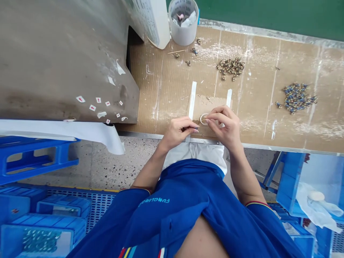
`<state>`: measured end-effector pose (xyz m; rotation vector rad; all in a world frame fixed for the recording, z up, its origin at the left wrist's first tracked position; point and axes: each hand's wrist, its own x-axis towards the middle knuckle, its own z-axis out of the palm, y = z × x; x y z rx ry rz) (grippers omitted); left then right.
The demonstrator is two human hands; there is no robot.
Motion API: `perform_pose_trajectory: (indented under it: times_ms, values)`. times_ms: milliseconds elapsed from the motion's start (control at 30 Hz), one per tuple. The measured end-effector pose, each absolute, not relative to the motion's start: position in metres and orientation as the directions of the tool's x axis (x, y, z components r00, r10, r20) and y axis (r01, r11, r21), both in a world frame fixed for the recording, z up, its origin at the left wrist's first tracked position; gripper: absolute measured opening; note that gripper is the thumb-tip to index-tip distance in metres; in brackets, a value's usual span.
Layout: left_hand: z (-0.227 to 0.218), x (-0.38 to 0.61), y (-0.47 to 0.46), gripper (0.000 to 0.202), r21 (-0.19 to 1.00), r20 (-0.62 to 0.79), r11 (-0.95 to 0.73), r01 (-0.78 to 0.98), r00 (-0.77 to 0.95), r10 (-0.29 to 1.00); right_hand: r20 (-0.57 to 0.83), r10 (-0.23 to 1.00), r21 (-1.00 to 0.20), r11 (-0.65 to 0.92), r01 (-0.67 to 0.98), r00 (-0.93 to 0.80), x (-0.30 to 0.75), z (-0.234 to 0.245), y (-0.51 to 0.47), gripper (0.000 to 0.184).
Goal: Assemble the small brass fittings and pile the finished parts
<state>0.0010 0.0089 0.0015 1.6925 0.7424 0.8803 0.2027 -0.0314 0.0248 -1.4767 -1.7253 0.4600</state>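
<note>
My right hand point(225, 127) is closed in a pinch on a small pale ring point(203, 118), perhaps a roll of tape, just above the near edge of the cardboard-covered bench point(255, 104). Close to its left, my left hand point(178, 130) has its fingertips pressed together near the ring; what they hold is too small to name. Both hands hover over a small taped-down cardboard patch point(208, 104).
Two heaps of small parts lie on the bench: brass-coloured ones point(231, 67) at the back centre, bluish ones point(295, 96) at the right. A white plastic cup point(184, 21) stands at the back. A grey machine top point(59, 61) with stickers fills the left. Blue crates point(40, 229) sit below.
</note>
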Motion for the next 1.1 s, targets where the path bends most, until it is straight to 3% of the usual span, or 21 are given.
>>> perform_pose_trajectory:
  times_ms: [100, 233, 367, 567, 1100]
  values:
    - [0.001, 0.0, 0.009, 0.009, 0.958, 0.194, -0.278, 0.075, 0.545, 0.815, 0.388, 0.922, -0.66, 0.277, 0.698, 0.001, 0.204, 0.025, -0.03, 0.017]
    - [0.0, 0.0, 0.01, 0.008, 0.957, 0.188, -0.278, 0.077, 0.563, 0.804, 0.356, 0.934, -0.654, 0.221, 0.723, 0.037, 0.21, 0.028, -0.034, 0.019]
    - [-0.001, 0.0, 0.01, 0.009, 0.959, 0.17, -0.266, 0.092, 0.564, 0.808, 0.362, 0.93, -0.72, 0.234, 0.653, 0.066, 0.208, 0.03, -0.038, 0.02]
    - [-0.001, 0.0, 0.009, 0.009, 0.97, 0.121, -0.218, 0.107, 0.566, 0.815, 0.286, 0.921, -0.87, 0.134, 0.475, 0.264, 0.194, 0.032, -0.05, 0.018]
    - [-0.003, 0.0, 0.009, 0.007, 0.962, 0.128, -0.24, 0.126, 0.57, 0.811, 0.283, 0.943, -0.828, 0.147, 0.541, 0.177, 0.186, 0.034, -0.054, 0.018]
